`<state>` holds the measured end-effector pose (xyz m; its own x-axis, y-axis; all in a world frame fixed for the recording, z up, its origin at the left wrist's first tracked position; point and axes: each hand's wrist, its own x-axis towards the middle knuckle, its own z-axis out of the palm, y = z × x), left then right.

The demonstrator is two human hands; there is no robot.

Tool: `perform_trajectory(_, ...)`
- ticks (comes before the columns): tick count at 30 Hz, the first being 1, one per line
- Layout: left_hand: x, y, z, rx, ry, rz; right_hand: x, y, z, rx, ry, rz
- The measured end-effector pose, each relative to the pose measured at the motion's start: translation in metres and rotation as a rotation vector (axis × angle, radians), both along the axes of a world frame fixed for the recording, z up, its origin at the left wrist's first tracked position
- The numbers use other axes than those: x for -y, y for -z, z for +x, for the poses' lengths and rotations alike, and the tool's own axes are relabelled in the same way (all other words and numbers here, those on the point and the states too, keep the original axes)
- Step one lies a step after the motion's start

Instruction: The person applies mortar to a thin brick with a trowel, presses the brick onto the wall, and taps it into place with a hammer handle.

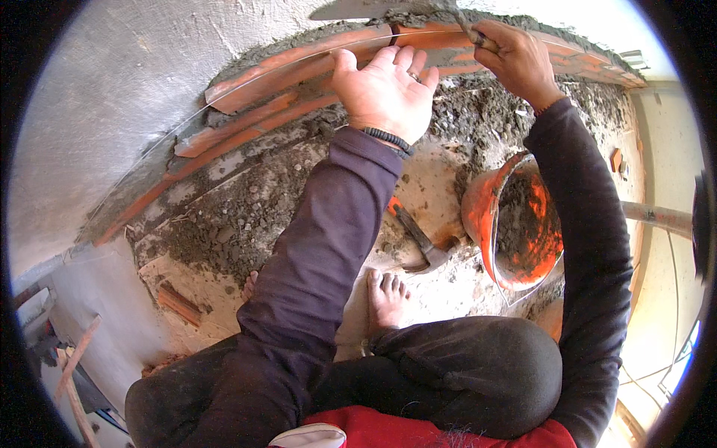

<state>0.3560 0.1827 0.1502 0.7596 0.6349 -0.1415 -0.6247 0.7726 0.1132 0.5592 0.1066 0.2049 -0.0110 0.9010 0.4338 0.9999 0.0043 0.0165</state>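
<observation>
My right hand (517,63) grips a trowel by its handle (484,40), at the top of a low brick wall. The trowel's metal shank points up and away, and its grey blade (358,9) shows in part at the upper edge. Wet grey mortar (418,19) lies along the wall's top. My left hand (388,93) is open, palm up, its fingertips close to the face of the top brick course (321,60); whether they touch it I cannot tell. A thin string (287,66) runs along that course.
An orange bucket (489,216) with mortar inside stands near my right forearm. A hammer (420,237) lies on the floor by my bare foot (387,299). Mortar droppings (224,216) cover the wall's base. Brick pieces (179,305) lie left; wooden sticks (75,366) lean lower left.
</observation>
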Motion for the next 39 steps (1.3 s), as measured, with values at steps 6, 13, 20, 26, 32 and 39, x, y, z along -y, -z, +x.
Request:
perform_trajectory(6,-0.001,-0.003,0.001,-0.005,0.009,-0.015,0.001,0.0,-0.001,-0.007,-0.001,0.01)
perform_trajectory(13,-0.001,-0.001,-0.002,-0.011,0.02,0.003,0.001,0.003,-0.004,-0.023,0.006,0.017)
perform_trajectory(20,-0.001,0.001,-0.004,-0.005,0.009,-0.022,0.017,0.001,-0.006,-0.058,0.007,0.033)
perform_trajectory(26,0.0,0.0,-0.004,0.005,0.007,-0.009,0.004,0.0,-0.001,0.026,0.003,-0.017)
perform_trajectory(32,0.001,-0.005,-0.004,0.001,0.002,-0.059,0.005,0.002,-0.004,-0.009,0.016,0.005)
perform_trajectory(39,-0.001,0.001,-0.007,0.031,0.013,-0.037,0.01,0.002,-0.003,-0.074,0.005,0.017)
